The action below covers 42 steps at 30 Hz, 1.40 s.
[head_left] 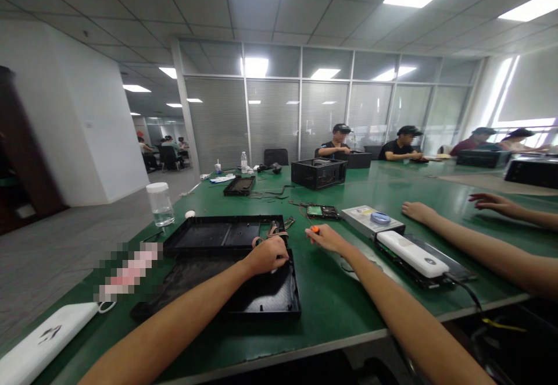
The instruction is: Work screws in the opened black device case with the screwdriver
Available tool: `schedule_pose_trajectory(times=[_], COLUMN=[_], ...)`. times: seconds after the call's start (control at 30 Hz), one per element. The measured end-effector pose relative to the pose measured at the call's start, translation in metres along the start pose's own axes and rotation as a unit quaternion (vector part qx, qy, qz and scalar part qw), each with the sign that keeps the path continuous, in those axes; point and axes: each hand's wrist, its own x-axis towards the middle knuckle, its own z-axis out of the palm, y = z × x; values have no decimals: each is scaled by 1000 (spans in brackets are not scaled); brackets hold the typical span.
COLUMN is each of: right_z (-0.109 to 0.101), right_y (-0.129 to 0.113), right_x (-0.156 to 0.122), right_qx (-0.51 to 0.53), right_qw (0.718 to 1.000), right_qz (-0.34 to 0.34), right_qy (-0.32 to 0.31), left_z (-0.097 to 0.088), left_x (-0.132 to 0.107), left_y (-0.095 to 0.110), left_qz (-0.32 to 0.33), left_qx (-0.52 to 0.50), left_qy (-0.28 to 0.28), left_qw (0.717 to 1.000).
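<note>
A white slab (pixel 47 338), its dark mark illegible, lies well left of the left hand (pixel 269 255), curled over a black tray (pixel 275 292); its hold I cannot tell. The right hand (pixel 328 239) clasps an orange handle (pixel 315 230); beyond sits a metal box (pixel 365 218).

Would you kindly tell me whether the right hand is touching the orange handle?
Touching: the head view shows the orange handle gripped in the fingers of the right hand, with no gap between them.
</note>
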Motion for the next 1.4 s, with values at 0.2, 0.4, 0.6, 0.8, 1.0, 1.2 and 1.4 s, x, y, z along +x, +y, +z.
schedule_pose_trajectory(times=[0.2, 0.4, 0.6, 0.8, 1.0, 1.2, 1.4], right_z=[-6, -27, -36, -18, -9, -11, -12], right_y=[4, 4, -9, -28, -43, -46, -46], right_x=[3, 8, 3, 1, -4, -6, -6], right_qx=[3, 167, 286, 151, 71, 27, 16], right_qw=[997, 974, 932, 941, 956, 963, 960], right_qz=[24, 35, 61, 6, -32, -41, -50], right_qy=[70, 149, 216, 304, 281, 263, 275], left_z=[-4, -7, -7, -7, -7, -6, -6], left_x=[-3, -3, -3, -5, -6, -5, -5], left_y=[2, 6, 7, 8, 8, 8, 8], left_qz=[27, 21, -37, -43, -49, -43, -51], left_qx=[-36, -36, -33, -49, -50, -45, -52], left_qy=[0, -9, 7, 23, 26, 22, 25], left_qw=[999, 999, 999, 998, 997, 998, 997])
